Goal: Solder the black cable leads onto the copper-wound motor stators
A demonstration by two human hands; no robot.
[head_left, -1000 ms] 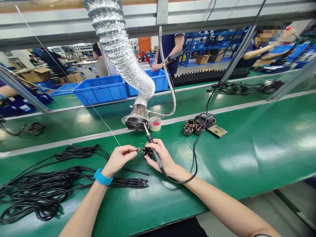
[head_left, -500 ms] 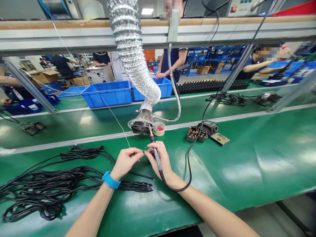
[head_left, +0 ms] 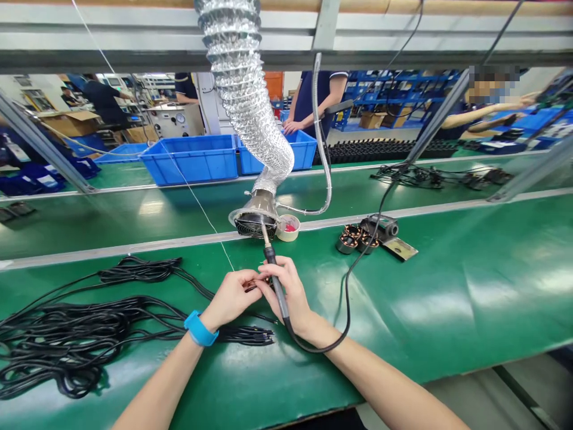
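Note:
My left hand (head_left: 230,298) pinches thin wire ends (head_left: 253,287) from the black cable bundle (head_left: 76,325), which lies on the green bench mat (head_left: 403,310). My right hand (head_left: 290,292) grips a soldering iron (head_left: 276,286) by its dark handle, with the metal tip pointing up toward a fume extractor hood (head_left: 254,216). The hands nearly meet, and a small dark motor stator is mostly hidden between them. A blue wristband (head_left: 200,328) circles my left wrist. The iron's black cord curves away under my right wrist.
A silver flexible duct (head_left: 242,101) rises from the hood. A small round tub (head_left: 287,227), copper-wound stators (head_left: 353,240) and a black device (head_left: 380,227) stand beyond my hands. Blue plastic bins (head_left: 190,158) sit on the far bench, with a co-worker (head_left: 316,101) behind them.
My hands have come closer together and now hide the stator. The head view has tilted level and shifted, so the bench appears rotated. The iron stays in my right hand.

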